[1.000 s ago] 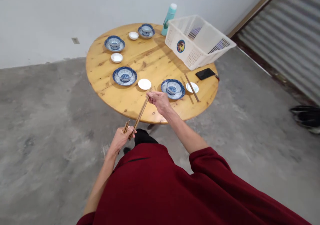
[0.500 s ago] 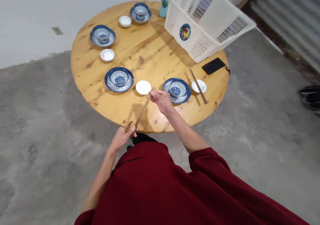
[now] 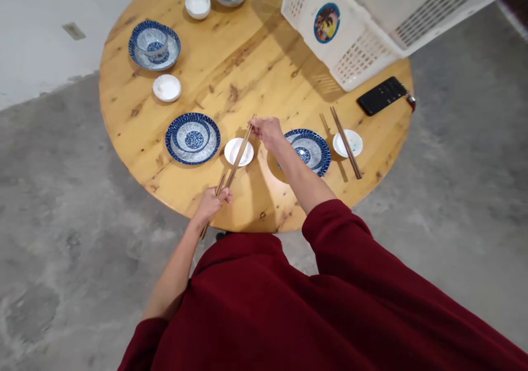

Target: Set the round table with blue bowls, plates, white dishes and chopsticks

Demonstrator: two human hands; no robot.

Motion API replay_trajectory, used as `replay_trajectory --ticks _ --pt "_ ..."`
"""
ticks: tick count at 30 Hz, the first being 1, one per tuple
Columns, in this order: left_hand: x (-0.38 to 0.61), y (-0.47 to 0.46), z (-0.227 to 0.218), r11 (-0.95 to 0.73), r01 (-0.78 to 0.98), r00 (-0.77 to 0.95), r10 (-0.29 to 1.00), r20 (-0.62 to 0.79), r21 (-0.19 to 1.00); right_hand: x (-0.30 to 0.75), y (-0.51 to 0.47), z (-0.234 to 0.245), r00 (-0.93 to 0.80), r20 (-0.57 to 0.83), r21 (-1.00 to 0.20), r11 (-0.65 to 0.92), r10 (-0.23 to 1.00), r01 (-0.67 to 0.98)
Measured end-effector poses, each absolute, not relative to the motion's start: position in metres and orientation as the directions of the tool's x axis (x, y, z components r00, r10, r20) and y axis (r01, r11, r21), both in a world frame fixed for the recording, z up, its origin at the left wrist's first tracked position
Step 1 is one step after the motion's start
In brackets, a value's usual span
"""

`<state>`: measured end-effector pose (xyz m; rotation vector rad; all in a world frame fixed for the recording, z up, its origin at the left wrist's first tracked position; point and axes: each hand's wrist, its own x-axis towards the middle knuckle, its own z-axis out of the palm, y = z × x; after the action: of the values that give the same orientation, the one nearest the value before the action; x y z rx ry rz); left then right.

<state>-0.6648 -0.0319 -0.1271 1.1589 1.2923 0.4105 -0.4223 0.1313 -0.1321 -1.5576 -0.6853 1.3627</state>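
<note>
My right hand [image 3: 267, 131] pinches the upper end of a pair of wooden chopsticks [image 3: 241, 152]. The pair slants across a small white dish [image 3: 248, 155], and whether it touches the dish I cannot tell. At the lower end of that pair, my left hand [image 3: 211, 203] is closed around more chopsticks [image 3: 220, 184], whose other ends stick out below it at the table edge. To the left is a blue-and-white plate [image 3: 170, 144] with a patterned bowl [image 3: 193, 138] on it. A similar plate [image 3: 325, 153] is partly hidden by my right forearm.
Chopsticks [image 3: 345, 142] lie across another white dish [image 3: 356, 140] at the right. Behind them are a black phone [image 3: 382, 95] and a large white plastic basket [image 3: 350, 46]. More plates, bowls and dishes stand along the far left of the round wooden table [image 3: 247, 79].
My view has come closer to the table. Both hands have moved forward, bringing the chopsticks over the middle white dish; before, they slanted in front of it.
</note>
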Motion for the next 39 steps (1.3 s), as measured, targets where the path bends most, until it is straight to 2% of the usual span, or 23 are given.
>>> replay_trajectory --ticks 14,39 --pt "-0.654 -0.021 -0.134 0.545 0.320 0.277 0.729 -0.626 0.775 -0.427 0.156 -0.164 0.217 -0.469 -0.883 -0.451 0.856 -0.131" --pt "-0.654 -0.014 -0.136 0.540 0.309 0.286 0.732 -0.618 0.783 -0.432 0.161 -0.164 0.226 -0.481 -0.876 -0.468 0.847 -0.113"
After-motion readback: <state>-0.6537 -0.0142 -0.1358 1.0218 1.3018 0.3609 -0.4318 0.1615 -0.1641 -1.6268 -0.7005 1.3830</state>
